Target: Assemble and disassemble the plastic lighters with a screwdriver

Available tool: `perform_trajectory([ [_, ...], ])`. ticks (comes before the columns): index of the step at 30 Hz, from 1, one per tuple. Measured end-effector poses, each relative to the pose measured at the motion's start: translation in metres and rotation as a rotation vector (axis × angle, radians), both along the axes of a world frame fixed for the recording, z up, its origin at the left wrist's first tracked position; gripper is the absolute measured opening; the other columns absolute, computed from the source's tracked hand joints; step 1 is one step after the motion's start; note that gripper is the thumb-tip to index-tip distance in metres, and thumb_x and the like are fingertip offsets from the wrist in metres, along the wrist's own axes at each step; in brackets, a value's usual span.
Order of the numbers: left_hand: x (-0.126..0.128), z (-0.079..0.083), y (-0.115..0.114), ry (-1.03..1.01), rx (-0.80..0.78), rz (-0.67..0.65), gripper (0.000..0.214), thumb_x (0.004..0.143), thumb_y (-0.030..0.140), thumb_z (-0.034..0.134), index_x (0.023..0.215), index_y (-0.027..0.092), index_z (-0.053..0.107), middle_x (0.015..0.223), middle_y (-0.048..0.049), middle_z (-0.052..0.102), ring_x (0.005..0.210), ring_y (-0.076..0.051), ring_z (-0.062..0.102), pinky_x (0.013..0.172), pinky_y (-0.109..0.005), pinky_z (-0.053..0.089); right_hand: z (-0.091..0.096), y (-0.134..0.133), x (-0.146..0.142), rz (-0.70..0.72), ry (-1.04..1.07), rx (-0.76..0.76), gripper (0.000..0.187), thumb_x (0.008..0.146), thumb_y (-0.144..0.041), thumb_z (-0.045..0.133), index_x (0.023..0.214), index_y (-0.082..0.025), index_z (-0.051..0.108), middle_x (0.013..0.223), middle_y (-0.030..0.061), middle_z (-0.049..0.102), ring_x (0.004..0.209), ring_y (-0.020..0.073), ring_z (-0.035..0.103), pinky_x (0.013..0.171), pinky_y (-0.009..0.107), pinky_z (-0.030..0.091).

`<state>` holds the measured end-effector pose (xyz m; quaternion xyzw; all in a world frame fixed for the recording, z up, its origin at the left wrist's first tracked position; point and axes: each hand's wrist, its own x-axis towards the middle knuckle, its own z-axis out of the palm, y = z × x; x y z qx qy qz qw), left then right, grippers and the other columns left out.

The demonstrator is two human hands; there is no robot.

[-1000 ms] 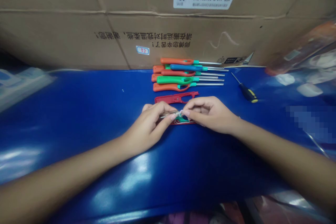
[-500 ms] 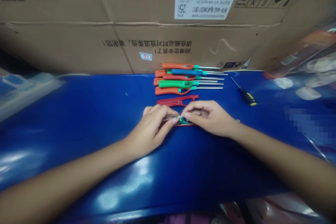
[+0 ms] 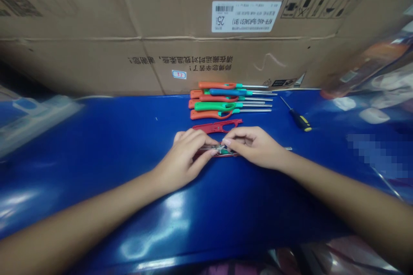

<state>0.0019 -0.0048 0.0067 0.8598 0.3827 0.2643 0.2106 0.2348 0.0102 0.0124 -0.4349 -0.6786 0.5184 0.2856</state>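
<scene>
On the blue counter point(image 3: 274, 206), the left hand point(image 3: 185, 157) pinches a clear part point(image 3: 208, 148) over a red casing point(image 3: 226, 155), the right hand point(image 3: 254, 148) bent close beside it, its grip unclear.

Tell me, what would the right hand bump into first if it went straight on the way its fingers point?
Probably the small pale part at the left hand's fingertips, then the left hand itself. The right hand is almost there already, though exact depth is unclear.
</scene>
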Motion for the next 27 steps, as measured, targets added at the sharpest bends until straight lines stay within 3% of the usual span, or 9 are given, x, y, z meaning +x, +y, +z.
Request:
perform_trajectory([
  [7, -0.012, 0.002, 0.013, -0.032, 0.046, 0.023, 0.016, 0.093, 0.035, 0.068, 0.103, 0.028, 0.078, 0.092, -0.0024, 0.071, 0.091, -0.021, 0.059, 0.088, -0.038, 0.038, 0.003, 0.002, 0.001, -0.036, -0.007, -0.013, 0.035, 0.083, -0.053, 0.070, 0.083, -0.017, 0.069, 0.076, 0.0020, 0.067, 0.067, 0.0121, 0.057, 0.062, 0.024, 0.047],
  [19, -0.012, 0.003, 0.010, 0.036, 0.042, -0.021, 0.014, 0.092, 0.035, 0.067, 0.098, 0.025, 0.074, 0.095, -0.0017, 0.076, 0.096, -0.022, 0.060, 0.089, -0.040, 0.035, 0.004, 0.002, 0.003, -0.031, -0.024, -0.010, 0.036, 0.085, -0.053, 0.068, 0.086, -0.017, 0.069, 0.078, 0.0032, 0.066, 0.066, 0.0123, 0.057, 0.060, 0.025, 0.047],
  [27, -0.017, 0.003, 0.013, 0.092, 0.086, -0.049, 0.013, 0.090, 0.032, 0.066, 0.092, 0.025, 0.076, 0.090, -0.0027, 0.075, 0.087, -0.021, 0.060, 0.082, -0.039, 0.035, 0.002, 0.003, 0.003, -0.023, -0.048, 0.033, 0.032, 0.088, -0.049, 0.063, 0.085, -0.017, 0.069, 0.079, 0.0040, 0.067, 0.068, 0.0131, 0.057, 0.061, 0.026, 0.047],
])
